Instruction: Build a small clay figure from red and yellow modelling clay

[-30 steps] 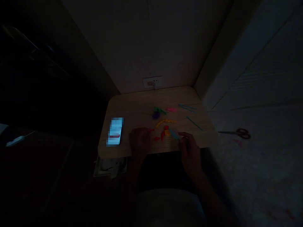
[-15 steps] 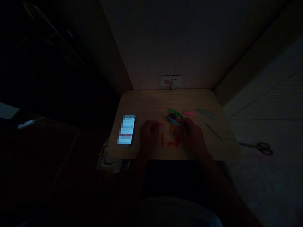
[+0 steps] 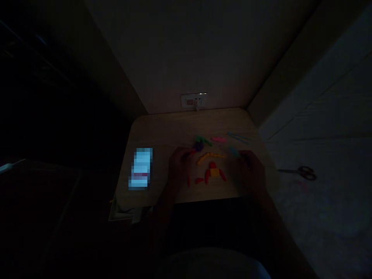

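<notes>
My left hand (image 3: 178, 164) is closed, pinching a small red piece of what looks like modelling clay (image 3: 193, 152) at its fingertips. On the right, my right hand (image 3: 252, 166) is closed at the end of a flat light-blue tool (image 3: 234, 151), blurred in the dim light. Between my hands lie an orange square (image 3: 214, 172) with red pieces around it and a curved yellow-orange strip (image 3: 209, 155). Loose red pieces (image 3: 199, 180) rest near my left wrist. Behind them are a purple lump (image 3: 198, 146), a green piece (image 3: 204, 140) and a pink piece (image 3: 218, 139).
A lit phone (image 3: 141, 168) lies on the left of the small wooden table (image 3: 162, 128). Thin blue sticks (image 3: 238, 138) lie at the back right. Scissors (image 3: 305, 173) rest on a pale surface to the right. A wall socket (image 3: 194, 100) holds a plug.
My right hand has moved right with the light-blue tool, uncovering the orange square and the yellow-orange strip. My left hand still pinches the red piece. The view has shifted to the right.
</notes>
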{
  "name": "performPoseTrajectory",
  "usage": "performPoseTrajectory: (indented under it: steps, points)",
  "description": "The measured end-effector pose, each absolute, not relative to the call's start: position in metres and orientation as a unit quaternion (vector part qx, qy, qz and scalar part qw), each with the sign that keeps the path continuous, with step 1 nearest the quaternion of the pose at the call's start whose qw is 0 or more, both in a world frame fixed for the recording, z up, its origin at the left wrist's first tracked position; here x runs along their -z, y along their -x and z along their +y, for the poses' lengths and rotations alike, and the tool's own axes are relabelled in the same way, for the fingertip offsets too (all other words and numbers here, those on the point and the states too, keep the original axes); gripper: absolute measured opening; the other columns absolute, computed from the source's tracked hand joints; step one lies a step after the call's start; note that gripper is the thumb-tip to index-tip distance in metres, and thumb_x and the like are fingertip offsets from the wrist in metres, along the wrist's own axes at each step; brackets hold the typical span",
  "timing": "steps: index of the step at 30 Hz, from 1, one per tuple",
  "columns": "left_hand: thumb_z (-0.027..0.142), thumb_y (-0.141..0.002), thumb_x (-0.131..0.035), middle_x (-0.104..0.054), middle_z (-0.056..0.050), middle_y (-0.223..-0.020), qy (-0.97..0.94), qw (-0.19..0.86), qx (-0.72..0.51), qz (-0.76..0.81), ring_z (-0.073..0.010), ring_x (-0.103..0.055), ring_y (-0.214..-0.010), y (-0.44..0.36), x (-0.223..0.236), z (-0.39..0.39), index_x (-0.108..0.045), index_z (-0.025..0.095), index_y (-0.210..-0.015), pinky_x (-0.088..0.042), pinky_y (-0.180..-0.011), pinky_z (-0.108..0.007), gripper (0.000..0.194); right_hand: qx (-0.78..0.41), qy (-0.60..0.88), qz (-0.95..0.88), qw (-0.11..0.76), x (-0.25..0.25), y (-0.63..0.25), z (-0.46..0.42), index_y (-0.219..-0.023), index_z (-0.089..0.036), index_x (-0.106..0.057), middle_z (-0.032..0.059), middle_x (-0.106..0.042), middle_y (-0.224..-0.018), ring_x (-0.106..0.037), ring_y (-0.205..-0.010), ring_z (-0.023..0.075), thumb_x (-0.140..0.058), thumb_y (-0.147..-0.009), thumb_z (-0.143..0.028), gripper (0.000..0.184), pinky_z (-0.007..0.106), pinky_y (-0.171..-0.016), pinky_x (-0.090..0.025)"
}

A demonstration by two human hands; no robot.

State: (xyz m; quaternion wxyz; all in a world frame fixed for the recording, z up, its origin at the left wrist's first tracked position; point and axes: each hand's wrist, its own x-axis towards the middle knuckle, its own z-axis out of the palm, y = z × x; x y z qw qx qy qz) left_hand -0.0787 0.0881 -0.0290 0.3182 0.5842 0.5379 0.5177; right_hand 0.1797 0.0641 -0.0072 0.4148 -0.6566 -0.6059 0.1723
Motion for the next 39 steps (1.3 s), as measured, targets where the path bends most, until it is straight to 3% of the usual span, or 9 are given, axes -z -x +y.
performPoseTrajectory:
  steps: [5, 12, 18, 20, 25, 33, 39]
  points:
    - [0.023, -0.089, -0.067, -0.076, -0.005, -0.101, -0.586, 0.309, -0.499, 0.559, -0.0216, -0.071, -0.096, 0.093, 0.032, 0.098, -0.076, 0.022, -0.098, -0.059, -0.09, -0.038, 0.012, -0.165, 0.642, -0.659, 0.355, 0.009, -0.183, 0.08, -0.098, -0.02, -0.071, 0.0105, -0.076, -0.09, -0.067, -0.074, 0.0246, -0.06, -0.092, -0.046, 0.029, 0.037, -0.071, -0.052]
    - [0.027, -0.09, -0.061, -0.074, -0.005, -0.095, -0.561, 0.327, -0.504, 0.57, -0.02, -0.069, -0.09, 0.094, 0.028, 0.117, -0.067, 0.021, -0.096, -0.056, -0.082, -0.033, 0.011, -0.224, 0.518, -0.754, 0.337, 0.003, -0.168, 0.114, -0.113, -0.023, -0.078, 0.0103, -0.079, -0.118, -0.075, -0.106, 0.0288, -0.068, -0.089, -0.035, 0.029, 0.044, -0.095, -0.057]
    - [0.015, -0.082, -0.05, -0.056, 0.0, -0.077, -0.566, 0.271, -0.495, 0.601, -0.0176, -0.056, -0.072, 0.096, 0.032, 0.137, -0.049, 0.024, -0.084, -0.048, -0.068, -0.031, 0.01, -0.16, 0.565, -0.755, 0.291, -0.005, -0.171, 0.152, -0.123, -0.018, -0.075, 0.0126, -0.08, -0.112, -0.076, -0.093, 0.0294, -0.074, -0.084, -0.032, 0.041, 0.039, -0.083, -0.056]
    - [0.019, -0.081, -0.057, -0.057, -0.001, -0.083, -0.617, 0.233, -0.446, 0.605, -0.0194, -0.057, -0.079, 0.091, 0.029, 0.139, -0.051, 0.024, -0.088, -0.049, -0.073, -0.033, 0.01, -0.137, 0.574, -0.769, 0.247, -0.002, -0.172, 0.164, -0.123, -0.017, -0.075, 0.0143, -0.08, -0.113, -0.075, -0.094, 0.0304, -0.078, -0.081, -0.03, 0.045, 0.037, -0.081, -0.054]
    - [0.041, -0.074, -0.081, -0.061, -0.009, -0.098, -0.729, 0.105, -0.279, 0.616, -0.0292, -0.061, -0.095, 0.066, 0.009, 0.134, -0.061, 0.021, -0.09, -0.052, -0.088, -0.046, 0.033, -0.116, 0.582, -0.784, 0.181, 0.0, -0.169, 0.178, -0.106, -0.018, -0.079, 0.0135, -0.081, -0.102, -0.074, -0.088, 0.0285, -0.071, -0.09, -0.036, 0.025, 0.033, -0.074, -0.05]
    - [0.046, -0.088, -0.071, -0.066, -0.014, -0.112, -0.654, 0.036, -0.228, 0.72, -0.0319, -0.064, -0.107, 0.068, -0.012, 0.163, -0.063, 0.019, -0.104, -0.05, -0.094, -0.044, 0.033, -0.125, 0.62, -0.754, 0.178, -0.016, -0.151, 0.196, -0.111, -0.019, -0.077, 0.0139, -0.081, -0.104, -0.074, -0.092, 0.0281, -0.062, -0.097, -0.05, 0.037, 0.03, -0.072, -0.046]
    - [0.049, -0.089, -0.071, -0.066, -0.016, -0.113, -0.641, 0.03, -0.23, 0.732, -0.0341, -0.063, -0.109, 0.079, 0.003, 0.188, -0.059, 0.019, -0.105, -0.049, -0.094, -0.047, 0.036, -0.168, 0.579, -0.776, 0.185, -0.012, -0.138, 0.213, -0.12, -0.021, -0.075, 0.0115, -0.08, -0.114, -0.073, -0.102, 0.0277, -0.069, -0.094, -0.036, 0.031, 0.032, -0.082, -0.05]
